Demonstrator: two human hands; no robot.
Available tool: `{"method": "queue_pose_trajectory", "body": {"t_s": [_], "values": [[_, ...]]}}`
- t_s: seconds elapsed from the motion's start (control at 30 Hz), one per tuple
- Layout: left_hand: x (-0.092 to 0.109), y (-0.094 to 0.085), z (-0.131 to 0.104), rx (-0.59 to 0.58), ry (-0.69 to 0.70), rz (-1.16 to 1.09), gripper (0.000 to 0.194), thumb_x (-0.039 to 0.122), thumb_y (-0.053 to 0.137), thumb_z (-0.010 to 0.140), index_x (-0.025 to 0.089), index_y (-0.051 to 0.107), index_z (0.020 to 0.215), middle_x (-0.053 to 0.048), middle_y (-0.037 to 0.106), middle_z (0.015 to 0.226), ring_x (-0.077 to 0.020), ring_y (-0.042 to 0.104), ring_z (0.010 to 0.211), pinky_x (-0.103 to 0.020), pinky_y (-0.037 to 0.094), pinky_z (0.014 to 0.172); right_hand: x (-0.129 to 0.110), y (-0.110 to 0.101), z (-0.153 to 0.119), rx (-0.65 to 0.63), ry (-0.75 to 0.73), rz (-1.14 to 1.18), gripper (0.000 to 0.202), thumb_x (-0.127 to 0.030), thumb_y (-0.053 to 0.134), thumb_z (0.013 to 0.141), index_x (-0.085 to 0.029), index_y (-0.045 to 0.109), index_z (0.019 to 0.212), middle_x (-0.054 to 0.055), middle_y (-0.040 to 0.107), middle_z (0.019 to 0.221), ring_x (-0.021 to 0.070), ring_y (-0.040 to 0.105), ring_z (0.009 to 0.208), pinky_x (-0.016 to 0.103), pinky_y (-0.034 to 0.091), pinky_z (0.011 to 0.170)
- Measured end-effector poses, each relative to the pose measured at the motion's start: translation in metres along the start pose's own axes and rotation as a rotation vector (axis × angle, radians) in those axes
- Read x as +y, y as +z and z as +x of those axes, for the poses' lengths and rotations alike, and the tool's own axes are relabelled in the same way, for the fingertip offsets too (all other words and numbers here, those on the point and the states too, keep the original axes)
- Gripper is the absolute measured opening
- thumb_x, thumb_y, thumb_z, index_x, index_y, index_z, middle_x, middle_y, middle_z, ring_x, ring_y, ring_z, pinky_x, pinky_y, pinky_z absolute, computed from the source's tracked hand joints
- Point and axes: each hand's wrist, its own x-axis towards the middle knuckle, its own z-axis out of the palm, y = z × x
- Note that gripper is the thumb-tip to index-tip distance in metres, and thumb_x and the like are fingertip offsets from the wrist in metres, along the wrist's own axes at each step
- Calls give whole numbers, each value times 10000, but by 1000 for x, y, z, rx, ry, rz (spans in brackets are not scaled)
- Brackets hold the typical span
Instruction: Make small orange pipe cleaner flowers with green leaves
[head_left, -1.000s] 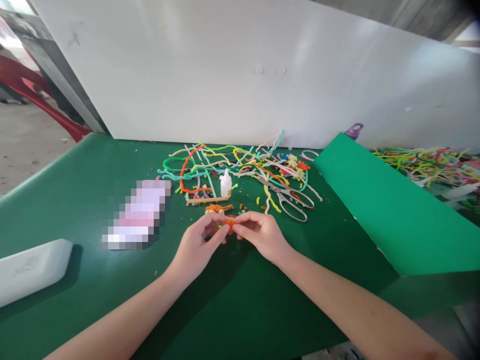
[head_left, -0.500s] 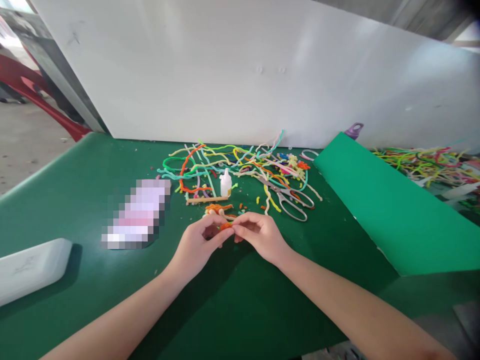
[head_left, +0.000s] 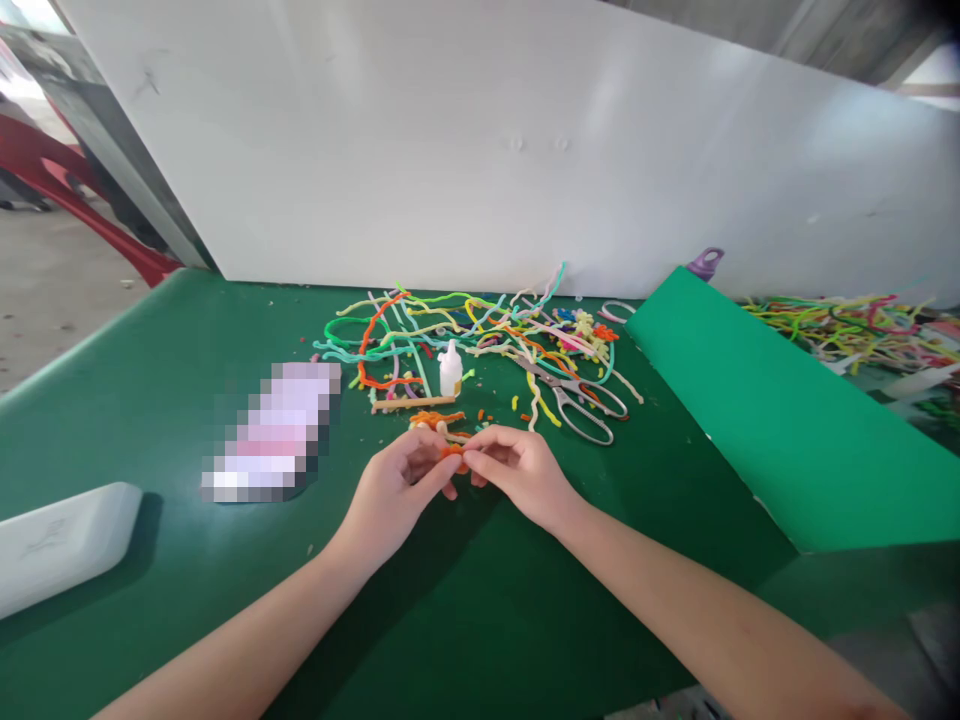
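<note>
Between my fingertips is a small orange fuzzy piece, like pipe cleaner (head_left: 454, 455), partly hidden by the fingers. My left hand (head_left: 397, 480) pinches it from the left, thumb against fingers. From the right, my right hand (head_left: 521, 470) closes on it with thumb and forefinger. Just beyond the hands lies a bundle of orange and cream pipe cleaners (head_left: 435, 418). Behind that are a thin wooden stick (head_left: 412, 403) and a small white glue bottle (head_left: 450, 370) standing upright. Scissors (head_left: 577, 400) with grey handles rest to the right.
A tangle of colourful pipe cleaners (head_left: 450, 310) spreads along the white board (head_left: 450, 150). Another heap (head_left: 847, 325) lies behind a green sheet (head_left: 795, 420) at right. A blurred-out flat object (head_left: 277, 430) and a white case (head_left: 71, 540) lie on the left.
Both hands stay almost in place, with slight finger shifts. The orange piece is turned a little, and the green bit beside it no longer shows.
</note>
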Motion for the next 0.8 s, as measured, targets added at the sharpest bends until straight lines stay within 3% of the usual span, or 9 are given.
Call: {"method": "queue_pose_trajectory", "body": {"t_s": [0.4,0.8], "values": [[0,-1,0,-28,-28,148,159,331,556,820,178,592,792,21,573,655,-132,585,597,-251,449,619,2,-1,1,50,-46,-116,209,-388,585,813,-189,616,874,-7,580,690,106,556,574,240,465,561],[4,-1,0,3,-35,125,161,339,564,805,184,604,797,21,589,641,-138,591,580,-261,462,621,3,-1,2,35,-7,17,239,-410,619,785,-177,614,841,3,624,692,115,588,579,267,506,594]]}}
